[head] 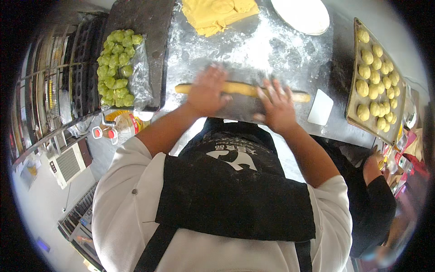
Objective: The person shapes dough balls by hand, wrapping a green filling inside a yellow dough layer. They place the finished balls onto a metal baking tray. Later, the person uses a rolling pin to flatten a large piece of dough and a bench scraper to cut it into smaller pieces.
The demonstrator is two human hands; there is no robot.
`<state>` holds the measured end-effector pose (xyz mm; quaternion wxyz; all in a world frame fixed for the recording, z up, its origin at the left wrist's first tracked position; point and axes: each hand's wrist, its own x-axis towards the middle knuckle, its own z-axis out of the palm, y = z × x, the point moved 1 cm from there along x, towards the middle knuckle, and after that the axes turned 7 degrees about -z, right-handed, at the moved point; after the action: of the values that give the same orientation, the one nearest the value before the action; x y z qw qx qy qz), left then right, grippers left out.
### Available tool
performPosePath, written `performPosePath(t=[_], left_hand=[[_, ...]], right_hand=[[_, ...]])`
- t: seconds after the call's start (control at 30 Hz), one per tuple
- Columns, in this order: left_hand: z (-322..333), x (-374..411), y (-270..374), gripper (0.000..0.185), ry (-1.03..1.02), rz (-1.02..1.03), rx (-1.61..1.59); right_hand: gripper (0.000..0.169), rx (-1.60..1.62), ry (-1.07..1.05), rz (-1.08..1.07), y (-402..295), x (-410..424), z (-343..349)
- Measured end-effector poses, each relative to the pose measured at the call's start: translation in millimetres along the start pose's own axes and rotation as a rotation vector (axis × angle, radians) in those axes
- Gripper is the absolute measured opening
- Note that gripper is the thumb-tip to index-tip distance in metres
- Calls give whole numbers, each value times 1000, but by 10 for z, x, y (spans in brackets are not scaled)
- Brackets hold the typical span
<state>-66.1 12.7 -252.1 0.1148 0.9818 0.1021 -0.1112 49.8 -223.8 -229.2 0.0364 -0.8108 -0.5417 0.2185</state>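
A long rope of yellow dough (239, 88) lies across the floured metal worktop (204, 54) in front of me. My left hand (208, 91) rests flat over the rope's left part, its fingers slightly blurred. Over the right part lies my right hand (276, 105), palm down with the fingers spread. Neither hand is closed around the dough. Just past the rope's right end is a white dough scraper (320, 107). A large slab of yellow dough (219, 15) sits at the far side of the worktop.
Green filling balls (117, 64) sit by plastic film (141, 78) on a dark tray (136, 17) at left. A tray (351, 73) of yellow dough balls (373, 76) stands right. A white round container (302, 15) is at the back. Oil bottles (119, 127) stand lower left; a co-worker's arm (373, 166) shows right.
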Motion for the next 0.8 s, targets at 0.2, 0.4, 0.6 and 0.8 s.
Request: performPosePath(t=[0.2,0.4,0.6,0.8], left_hand=[[-4,-182,-512,75,-30,89,116],[427,-937,-649,79,-37,326,21],[206,-478,-625,72,21,127,-37],[-182,153,-978,56,50,272,17]], right_hand=[[80,64,124,-76,-648,994,192],[84,-48,-208,-230,-934,612,79],[81,-46,116,-48,-971,828,301],[60,-53,105,-201,-731,1386,131]])
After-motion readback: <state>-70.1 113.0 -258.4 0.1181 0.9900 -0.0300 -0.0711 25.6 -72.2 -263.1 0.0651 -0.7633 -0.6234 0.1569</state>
